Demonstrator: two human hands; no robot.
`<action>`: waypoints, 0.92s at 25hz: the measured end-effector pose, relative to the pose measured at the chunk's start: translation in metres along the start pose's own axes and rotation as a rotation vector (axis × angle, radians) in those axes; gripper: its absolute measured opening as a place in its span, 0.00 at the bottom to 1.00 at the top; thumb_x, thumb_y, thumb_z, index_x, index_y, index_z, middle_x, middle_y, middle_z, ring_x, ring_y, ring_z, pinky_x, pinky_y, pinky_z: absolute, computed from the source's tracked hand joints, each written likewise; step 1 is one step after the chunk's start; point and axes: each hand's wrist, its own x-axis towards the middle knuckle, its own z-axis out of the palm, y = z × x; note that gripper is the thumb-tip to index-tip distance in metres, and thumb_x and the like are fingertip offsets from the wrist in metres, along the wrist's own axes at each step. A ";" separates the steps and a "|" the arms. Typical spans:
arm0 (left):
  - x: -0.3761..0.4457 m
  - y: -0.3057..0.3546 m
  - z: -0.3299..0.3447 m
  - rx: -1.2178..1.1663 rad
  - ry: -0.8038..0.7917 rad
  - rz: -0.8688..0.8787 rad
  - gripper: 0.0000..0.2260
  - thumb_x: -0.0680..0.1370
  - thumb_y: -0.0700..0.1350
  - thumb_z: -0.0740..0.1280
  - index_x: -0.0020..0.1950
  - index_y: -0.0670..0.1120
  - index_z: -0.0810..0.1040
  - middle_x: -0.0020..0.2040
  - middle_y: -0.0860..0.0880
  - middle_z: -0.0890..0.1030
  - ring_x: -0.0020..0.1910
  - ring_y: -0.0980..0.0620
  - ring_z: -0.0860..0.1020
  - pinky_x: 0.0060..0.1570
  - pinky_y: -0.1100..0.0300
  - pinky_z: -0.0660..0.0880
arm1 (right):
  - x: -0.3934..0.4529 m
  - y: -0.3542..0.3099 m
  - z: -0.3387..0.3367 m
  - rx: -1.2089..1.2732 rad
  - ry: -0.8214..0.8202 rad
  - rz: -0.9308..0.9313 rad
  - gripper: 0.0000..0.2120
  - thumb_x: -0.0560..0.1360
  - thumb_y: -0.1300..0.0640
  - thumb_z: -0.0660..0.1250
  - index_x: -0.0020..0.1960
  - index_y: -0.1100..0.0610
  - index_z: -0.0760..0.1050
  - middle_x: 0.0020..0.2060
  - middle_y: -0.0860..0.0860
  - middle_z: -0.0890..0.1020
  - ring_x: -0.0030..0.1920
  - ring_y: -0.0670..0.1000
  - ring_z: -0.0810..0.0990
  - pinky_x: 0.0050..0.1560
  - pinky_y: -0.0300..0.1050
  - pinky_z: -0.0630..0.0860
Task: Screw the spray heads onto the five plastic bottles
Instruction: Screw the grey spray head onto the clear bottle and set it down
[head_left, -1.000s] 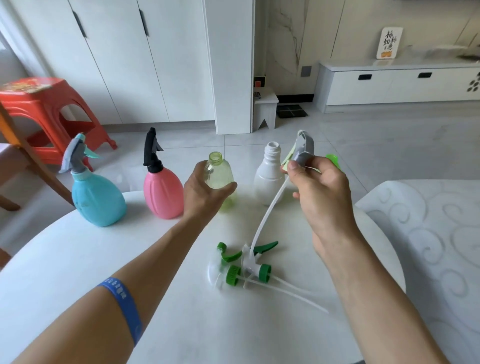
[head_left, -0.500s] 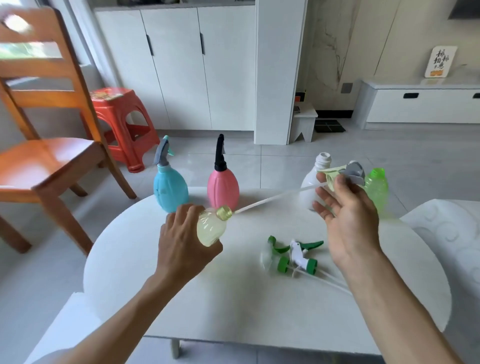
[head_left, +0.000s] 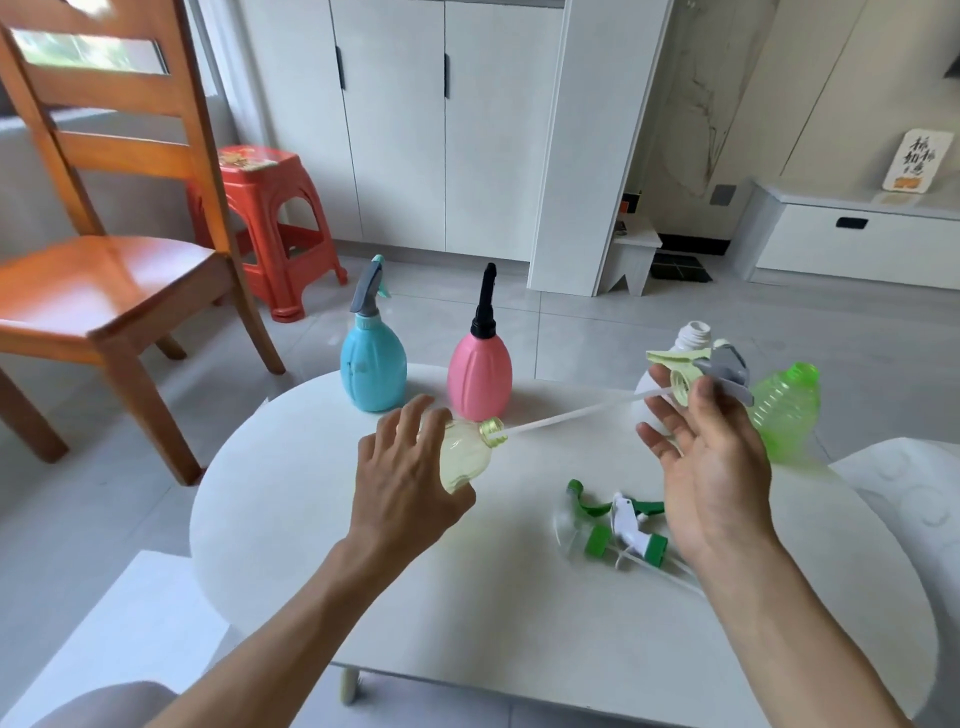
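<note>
Both forearms reach forward over the round white surface (head_left: 311, 519), bare to the elbow.

Left hand (head_left: 410, 483): back of hand up, fingers curled over the body of a pale yellow bottle (head_left: 467, 452). Bottle lifted and tipped on its side, open neck pointing right. Grip grasping the bottle firmly around its belly.

Right hand (head_left: 711, 467): palm turned toward the camera, raised above the surface. Thumb and fingers pinch a spray head (head_left: 711, 371) with pale yellow collar and grey trigger body; the remaining fingers are spread loosely. The head's long white dip tube (head_left: 571, 413) runs leftward, its tip at the mouth of the yellow bottle; whether it has entered the neck cannot be told.

Other task items: blue bottle (head_left: 373, 364) with grey head fitted and pink bottle (head_left: 479, 371) with black head fitted, standing upright side by side at the far edge. White bottle (head_left: 685, 353), neck open, stands behind the right hand. Green ribbed bottle (head_left: 787, 405) just right of that hand; its neck is not clear. Two loose green-and-white spray heads (head_left: 618, 527) lie on the surface under the right wrist.

Writing: a small sign (head_left: 911, 161) on the far white cabinet carries dark characters, not legible. No labels seen on bottles.
</note>
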 end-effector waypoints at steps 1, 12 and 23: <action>0.000 0.001 0.000 -0.009 -0.004 -0.001 0.33 0.60 0.51 0.77 0.64 0.45 0.75 0.66 0.44 0.75 0.61 0.38 0.74 0.53 0.47 0.73 | 0.003 -0.002 -0.002 0.030 0.001 -0.010 0.05 0.82 0.53 0.60 0.54 0.50 0.75 0.54 0.49 0.84 0.51 0.49 0.80 0.52 0.47 0.73; 0.006 0.013 -0.006 -0.042 0.008 -0.001 0.38 0.61 0.51 0.78 0.70 0.45 0.73 0.70 0.44 0.74 0.67 0.39 0.72 0.62 0.45 0.69 | 0.010 -0.002 -0.006 -0.011 -0.050 -0.066 0.04 0.82 0.56 0.62 0.51 0.49 0.75 0.58 0.54 0.84 0.54 0.52 0.78 0.51 0.48 0.72; -0.001 0.028 -0.018 -0.103 -0.038 0.118 0.39 0.62 0.52 0.77 0.72 0.47 0.72 0.72 0.47 0.73 0.69 0.43 0.72 0.65 0.47 0.69 | -0.023 0.044 0.013 -0.198 -0.423 0.070 0.08 0.73 0.54 0.68 0.49 0.44 0.83 0.53 0.40 0.85 0.51 0.41 0.80 0.49 0.44 0.72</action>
